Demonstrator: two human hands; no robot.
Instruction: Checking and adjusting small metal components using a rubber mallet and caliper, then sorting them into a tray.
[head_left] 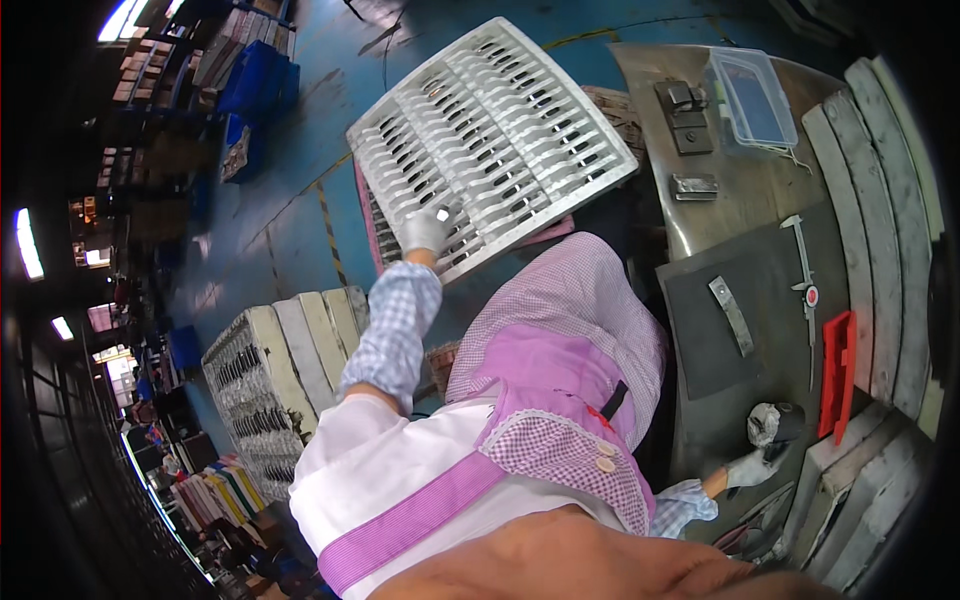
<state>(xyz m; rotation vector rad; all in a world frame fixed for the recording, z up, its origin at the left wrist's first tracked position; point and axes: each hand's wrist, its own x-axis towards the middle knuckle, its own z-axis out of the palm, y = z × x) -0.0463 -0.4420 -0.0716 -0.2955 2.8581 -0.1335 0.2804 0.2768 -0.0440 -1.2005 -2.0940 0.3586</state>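
My left hand [426,230], in a pale glove, is at the near left edge of a large white slotted tray [590,180]. Its fingers are drawn together near a small bright spot; what they pinch is too small to name. Rows of narrow slots fill the tray, some with dark or shiny slivers in them. Far to the right, my right hand [750,469], also gloved, is closed against a dark rounded object [789,422] with a crumpled whitish end. Part of its fingers is hidden there. A curved metal strip [732,316] lies on the dark mat [690,345] beyond that hand.
The metal bench [655,110] at right carries a dial caliper [804,270], a red plastic holder [838,375], a clear plastic box [755,100], a dark metal fixture [685,118] and a small metal block [695,187]. Stacked trays [290,345] stand at left; more [870,220] line the bench's right side.
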